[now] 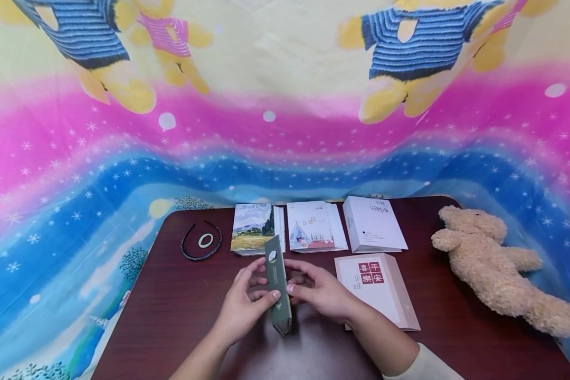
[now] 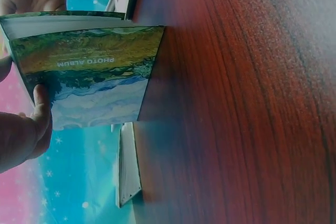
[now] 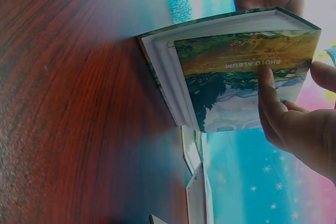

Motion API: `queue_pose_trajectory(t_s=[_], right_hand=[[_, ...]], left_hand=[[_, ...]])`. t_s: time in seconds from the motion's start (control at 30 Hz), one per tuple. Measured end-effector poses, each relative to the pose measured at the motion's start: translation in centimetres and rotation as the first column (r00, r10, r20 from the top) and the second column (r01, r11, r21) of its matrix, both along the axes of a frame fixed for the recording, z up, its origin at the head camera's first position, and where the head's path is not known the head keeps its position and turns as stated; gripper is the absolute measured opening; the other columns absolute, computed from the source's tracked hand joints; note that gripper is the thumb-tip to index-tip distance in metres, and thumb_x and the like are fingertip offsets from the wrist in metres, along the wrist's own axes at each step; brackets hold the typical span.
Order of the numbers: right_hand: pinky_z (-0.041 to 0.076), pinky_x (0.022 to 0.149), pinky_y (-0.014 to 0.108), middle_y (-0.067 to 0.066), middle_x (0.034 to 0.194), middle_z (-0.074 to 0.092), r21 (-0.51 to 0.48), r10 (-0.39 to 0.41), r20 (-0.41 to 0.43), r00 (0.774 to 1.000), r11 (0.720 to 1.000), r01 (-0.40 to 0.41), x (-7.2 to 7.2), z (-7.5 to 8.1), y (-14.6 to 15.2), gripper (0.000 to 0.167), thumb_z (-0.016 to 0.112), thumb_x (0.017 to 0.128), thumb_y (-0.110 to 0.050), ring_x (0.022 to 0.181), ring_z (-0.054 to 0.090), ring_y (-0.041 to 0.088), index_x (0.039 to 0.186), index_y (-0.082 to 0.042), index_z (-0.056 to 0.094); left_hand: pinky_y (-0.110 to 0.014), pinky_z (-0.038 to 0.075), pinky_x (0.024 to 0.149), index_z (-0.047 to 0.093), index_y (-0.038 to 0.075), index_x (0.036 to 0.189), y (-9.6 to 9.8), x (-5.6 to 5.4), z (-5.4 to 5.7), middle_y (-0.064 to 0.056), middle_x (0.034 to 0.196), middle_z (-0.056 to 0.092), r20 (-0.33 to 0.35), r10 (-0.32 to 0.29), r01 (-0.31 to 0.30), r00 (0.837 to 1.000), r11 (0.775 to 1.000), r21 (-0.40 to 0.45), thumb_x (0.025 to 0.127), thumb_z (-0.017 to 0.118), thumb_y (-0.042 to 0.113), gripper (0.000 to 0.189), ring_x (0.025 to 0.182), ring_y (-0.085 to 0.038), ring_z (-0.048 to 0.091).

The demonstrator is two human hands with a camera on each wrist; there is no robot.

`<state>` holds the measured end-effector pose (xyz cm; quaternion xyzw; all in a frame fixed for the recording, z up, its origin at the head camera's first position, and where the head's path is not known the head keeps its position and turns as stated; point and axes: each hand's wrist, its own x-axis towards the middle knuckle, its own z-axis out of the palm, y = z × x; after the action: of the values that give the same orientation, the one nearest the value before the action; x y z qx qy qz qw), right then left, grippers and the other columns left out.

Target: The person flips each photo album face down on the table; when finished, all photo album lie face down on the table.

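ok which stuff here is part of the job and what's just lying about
In the job:
held photo album

Seemingly just lying about:
dark headband
pale ring
teddy bear
landscape-cover book
tent-cover book
white rear-right book
red-character book

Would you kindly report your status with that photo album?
Left grip, right grip: both holding photo album. Spine up. Nothing visibly blocking; red-lettered book close on the right.

Snowflake-print backdrop (image 1: 275,142), dark red-brown table (image 1: 171,295)

Plush bear (image 1: 484,266), headband (image 1: 197,258), pale ring (image 1: 200,241)
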<state>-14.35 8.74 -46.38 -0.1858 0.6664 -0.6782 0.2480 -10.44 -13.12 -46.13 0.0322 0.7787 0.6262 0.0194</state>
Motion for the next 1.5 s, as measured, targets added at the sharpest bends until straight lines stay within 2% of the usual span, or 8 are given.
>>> queue_pose_trajectory(t_s=[0.1, 0.4, 0.63, 0.87, 1.1, 1.33, 1.5], right_hand=[[0.056, 0.094, 0.055, 0.025, 0.128, 0.062, 0.005, -0.007, -0.011, 1.000, 1.000, 0.008, 0.0, 0.0, 0.2, 0.065, 0.068, 0.101, -0.016, 0.116, 0.065, 0.030, 0.157, -0.003, 0.040], [0.057, 0.094, 0.052, 0.018, 0.145, 0.053, 0.013, -0.040, -0.032, 0.999, 0.999, 0.040, 0.0, -0.1, 0.7, 0.066, 0.071, 0.099, -0.017, 0.120, 0.061, 0.030, 0.158, -0.012, 0.041], [0.058, 0.093, 0.044, 0.022, 0.144, 0.053, 0.021, -0.046, -0.068, 0.997, 0.999, 0.048, 0.1, -0.1, 1.2, 0.065, 0.069, 0.100, -0.016, 0.120, 0.060, 0.032, 0.158, -0.007, 0.041], [0.058, 0.092, 0.034, 0.026, 0.143, 0.053, 0.016, -0.054, -0.069, 0.996, 0.998, 0.055, 0.2, -0.2, 1.9, 0.065, 0.068, 0.100, -0.013, 0.122, 0.058, 0.034, 0.158, -0.004, 0.039], [0.058, 0.093, 0.035, 0.028, 0.145, 0.050, 0.002, -0.062, -0.043, 0.997, 0.998, 0.062, 0.2, -0.2, 2.7, 0.067, 0.069, 0.100, -0.013, 0.123, 0.058, 0.035, 0.158, -0.002, 0.038], [0.057, 0.093, 0.036, 0.026, 0.144, 0.051, -0.007, -0.074, -0.010, 0.997, 0.997, 0.074, 0.0, -0.4, 3.4, 0.068, 0.070, 0.099, -0.014, 0.123, 0.060, 0.034, 0.158, -0.004, 0.037], [0.057, 0.093, 0.035, 0.024, 0.142, 0.054, 0.007, -0.085, -0.021, 0.996, 0.996, 0.085, 0.1, -0.6, 3.9, 0.067, 0.069, 0.099, -0.012, 0.124, 0.061, 0.034, 0.158, -0.005, 0.038]], left_hand=[[-0.031, 0.057, 0.091, 0.049, 0.012, 0.152, 0.1, -0.1, -0.3, -0.016, 0.138, 0.051, 0.022, -0.007, 0.007, 1.000, 1.000, 0.008, 0.086, 0.084, 0.008, 0.075, 0.116, -0.031, 0.060], [-0.031, 0.057, 0.091, 0.048, 0.008, 0.153, 0.3, -0.6, -1.0, -0.016, 0.137, 0.052, 0.046, -0.038, 0.037, 0.998, 0.999, 0.010, 0.087, 0.084, 0.012, 0.075, 0.117, -0.030, 0.061], [-0.032, 0.057, 0.093, 0.047, 0.009, 0.154, 0.5, -0.8, -1.3, -0.015, 0.138, 0.051, 0.049, -0.082, 0.082, 0.995, 0.997, -0.008, 0.090, 0.083, 0.018, 0.074, 0.118, -0.030, 0.061], [-0.033, 0.058, 0.091, 0.041, 0.006, 0.157, 0.7, -0.8, -2.1, -0.019, 0.140, 0.048, 0.044, -0.153, 0.155, 0.987, 0.987, -0.044, 0.095, 0.078, 0.025, 0.075, 0.120, -0.034, 0.060], [-0.032, 0.057, 0.091, 0.041, 0.010, 0.159, 1.0, -1.0, -2.7, -0.020, 0.142, 0.047, 0.066, -0.177, 0.181, 0.982, 0.982, -0.053, 0.096, 0.077, 0.031, 0.075, 0.122, -0.036, 0.060], [-0.035, 0.058, 0.091, 0.041, 0.009, 0.159, 1.4, -1.0, -3.0, -0.021, 0.142, 0.047, 0.065, -0.197, 0.202, 0.978, 0.976, -0.076, 0.097, 0.076, 0.032, 0.075, 0.122, -0.037, 0.059], [-0.041, 0.058, 0.092, 0.043, 0.011, 0.158, 1.5, -1.1, -3.4, -0.018, 0.142, 0.048, 0.065, -0.202, 0.208, 0.977, 0.972, -0.109, 0.096, 0.077, 0.035, 0.075, 0.123, -0.037, 0.059]])
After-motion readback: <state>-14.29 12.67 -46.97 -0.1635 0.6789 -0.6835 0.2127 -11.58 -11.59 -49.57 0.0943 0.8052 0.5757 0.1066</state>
